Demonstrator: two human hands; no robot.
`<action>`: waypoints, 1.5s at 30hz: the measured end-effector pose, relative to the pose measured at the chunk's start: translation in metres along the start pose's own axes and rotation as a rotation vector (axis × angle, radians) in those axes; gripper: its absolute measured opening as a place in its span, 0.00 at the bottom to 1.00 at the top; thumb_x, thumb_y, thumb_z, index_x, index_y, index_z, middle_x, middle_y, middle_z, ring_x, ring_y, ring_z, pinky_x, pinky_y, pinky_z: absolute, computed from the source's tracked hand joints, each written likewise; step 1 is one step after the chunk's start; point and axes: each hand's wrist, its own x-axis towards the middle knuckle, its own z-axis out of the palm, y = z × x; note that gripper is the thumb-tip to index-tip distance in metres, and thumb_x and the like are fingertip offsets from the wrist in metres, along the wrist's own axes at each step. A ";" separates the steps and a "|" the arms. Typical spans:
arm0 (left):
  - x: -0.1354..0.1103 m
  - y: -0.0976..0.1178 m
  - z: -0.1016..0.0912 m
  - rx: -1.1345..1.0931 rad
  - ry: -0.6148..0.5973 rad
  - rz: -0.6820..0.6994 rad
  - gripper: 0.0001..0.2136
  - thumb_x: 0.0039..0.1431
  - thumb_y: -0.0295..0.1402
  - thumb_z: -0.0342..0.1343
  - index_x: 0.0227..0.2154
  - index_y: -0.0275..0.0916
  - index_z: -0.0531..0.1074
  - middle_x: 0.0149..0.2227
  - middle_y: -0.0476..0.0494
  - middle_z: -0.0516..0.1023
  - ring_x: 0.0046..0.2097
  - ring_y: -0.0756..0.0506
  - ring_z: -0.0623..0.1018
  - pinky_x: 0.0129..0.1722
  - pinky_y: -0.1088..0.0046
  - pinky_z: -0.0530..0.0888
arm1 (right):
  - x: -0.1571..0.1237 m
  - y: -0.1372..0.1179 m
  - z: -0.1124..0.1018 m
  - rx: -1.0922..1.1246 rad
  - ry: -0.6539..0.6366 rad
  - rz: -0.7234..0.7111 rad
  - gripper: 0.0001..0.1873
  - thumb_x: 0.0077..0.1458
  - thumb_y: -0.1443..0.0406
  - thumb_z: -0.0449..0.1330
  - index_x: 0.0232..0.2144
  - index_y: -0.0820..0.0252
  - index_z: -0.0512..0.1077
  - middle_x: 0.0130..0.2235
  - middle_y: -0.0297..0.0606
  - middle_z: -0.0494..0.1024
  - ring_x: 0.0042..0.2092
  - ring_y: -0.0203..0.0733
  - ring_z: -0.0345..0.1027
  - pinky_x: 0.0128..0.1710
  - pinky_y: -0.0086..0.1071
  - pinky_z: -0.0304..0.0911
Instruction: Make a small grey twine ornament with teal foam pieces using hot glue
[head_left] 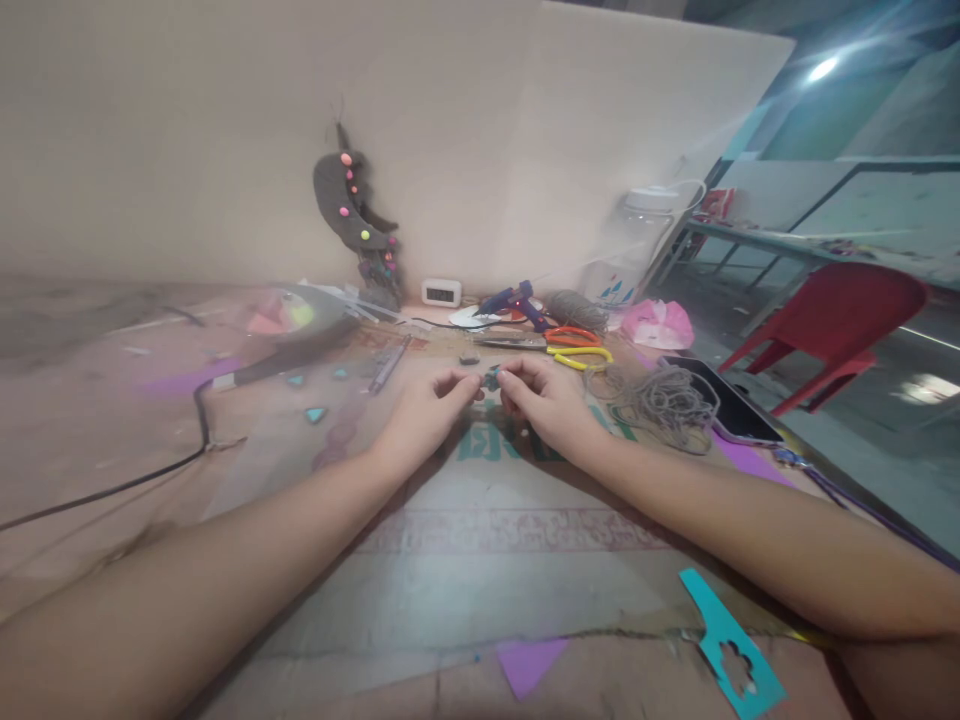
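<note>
Over the middle of the work surface, my left hand (439,400) and my right hand (544,400) almost meet, fingers closed in a pinch. Between the fingertips sits a small dark teal piece (492,378), gripped from both sides; its exact kind is too small to make out. Just beyond it lies a small grey piece (469,358). Off to the left are small teal triangles, one of them a brighter triangle (315,414). Orange- and yellow-handled scissors (577,350) rest behind my right hand.
A blue glue gun (517,300), a small digital clock (441,292) and a water bottle (630,245) stand at the back. Grey yarn (671,405) and a phone (731,400) lie right. A turquoise felt scrap (735,650) is in front. A decorated grey crescent (345,200) leans on the wall.
</note>
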 end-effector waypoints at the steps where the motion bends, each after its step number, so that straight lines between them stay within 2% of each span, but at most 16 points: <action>1: 0.000 0.000 0.000 0.017 0.002 0.006 0.12 0.55 0.43 0.58 0.27 0.39 0.76 0.30 0.45 0.80 0.34 0.45 0.75 0.40 0.68 0.71 | 0.000 0.000 0.000 -0.002 -0.002 0.006 0.12 0.58 0.55 0.57 0.32 0.58 0.68 0.21 0.26 0.67 0.21 0.32 0.60 0.19 0.26 0.57; 6: 0.000 -0.003 -0.001 -0.005 -0.011 0.036 0.16 0.59 0.46 0.55 0.25 0.39 0.73 0.29 0.44 0.78 0.33 0.46 0.74 0.38 0.69 0.70 | -0.001 -0.003 0.000 -0.010 -0.011 0.013 0.13 0.58 0.54 0.56 0.32 0.58 0.68 0.21 0.26 0.67 0.21 0.32 0.59 0.20 0.26 0.57; 13: 0.004 -0.005 0.001 -0.069 0.015 -0.005 0.09 0.55 0.38 0.57 0.29 0.38 0.76 0.30 0.47 0.78 0.34 0.47 0.75 0.37 0.72 0.69 | 0.000 -0.002 0.000 -0.013 -0.012 0.002 0.14 0.57 0.53 0.57 0.33 0.58 0.68 0.22 0.27 0.67 0.22 0.32 0.59 0.21 0.27 0.56; 18: 0.001 -0.005 0.001 -0.055 0.019 -0.082 0.10 0.52 0.35 0.55 0.33 0.37 0.78 0.25 0.50 0.73 0.26 0.50 0.70 0.27 0.74 0.65 | -0.001 -0.001 0.000 -0.008 -0.020 0.005 0.14 0.57 0.52 0.57 0.33 0.58 0.68 0.22 0.26 0.67 0.21 0.32 0.59 0.20 0.26 0.55; 22: -0.002 -0.005 0.000 -0.080 -0.040 -0.141 0.17 0.53 0.34 0.52 0.43 0.37 0.78 0.20 0.54 0.65 0.19 0.51 0.64 0.20 0.75 0.57 | -0.001 0.000 0.000 -0.003 -0.016 0.028 0.14 0.58 0.53 0.57 0.34 0.58 0.68 0.21 0.26 0.67 0.21 0.32 0.59 0.19 0.26 0.55; 25: -0.002 -0.004 0.000 -0.068 -0.044 -0.087 0.16 0.54 0.37 0.56 0.43 0.37 0.79 0.25 0.50 0.73 0.24 0.50 0.69 0.24 0.74 0.62 | -0.001 0.000 -0.001 -0.011 -0.020 0.010 0.14 0.58 0.53 0.57 0.34 0.58 0.68 0.21 0.26 0.67 0.21 0.32 0.60 0.20 0.26 0.56; 28: -0.001 -0.004 -0.001 -0.054 -0.046 -0.024 0.11 0.54 0.40 0.60 0.33 0.37 0.79 0.32 0.45 0.79 0.32 0.47 0.74 0.32 0.72 0.68 | 0.000 0.000 -0.001 -0.030 -0.016 -0.003 0.14 0.58 0.53 0.57 0.33 0.58 0.68 0.22 0.27 0.68 0.22 0.33 0.61 0.21 0.27 0.57; 31: 0.001 -0.008 -0.001 -0.017 -0.042 0.006 0.12 0.56 0.43 0.59 0.28 0.38 0.76 0.30 0.45 0.78 0.33 0.46 0.74 0.34 0.71 0.69 | 0.000 0.000 0.000 -0.024 -0.011 -0.006 0.13 0.59 0.54 0.57 0.33 0.57 0.68 0.21 0.27 0.68 0.22 0.33 0.60 0.21 0.27 0.56; 35: 0.002 -0.009 -0.001 -0.001 -0.021 0.061 0.17 0.61 0.47 0.52 0.30 0.39 0.75 0.30 0.45 0.78 0.35 0.45 0.75 0.35 0.71 0.70 | 0.000 -0.001 0.000 -0.018 -0.015 -0.010 0.13 0.59 0.53 0.57 0.33 0.57 0.67 0.21 0.26 0.67 0.21 0.32 0.59 0.21 0.27 0.56; 39: 0.000 -0.003 0.001 0.021 -0.038 0.059 0.11 0.56 0.42 0.59 0.28 0.39 0.75 0.30 0.46 0.78 0.34 0.46 0.75 0.37 0.70 0.70 | 0.000 -0.002 0.000 -0.038 -0.019 -0.008 0.15 0.59 0.52 0.57 0.33 0.57 0.67 0.22 0.27 0.67 0.21 0.32 0.58 0.21 0.27 0.56; 45: -0.001 0.003 0.002 0.016 -0.020 0.051 0.08 0.55 0.38 0.59 0.26 0.39 0.73 0.29 0.47 0.76 0.33 0.47 0.74 0.37 0.69 0.69 | -0.001 -0.003 -0.002 -0.067 -0.010 0.018 0.19 0.63 0.49 0.52 0.32 0.58 0.69 0.25 0.30 0.71 0.22 0.32 0.59 0.21 0.27 0.54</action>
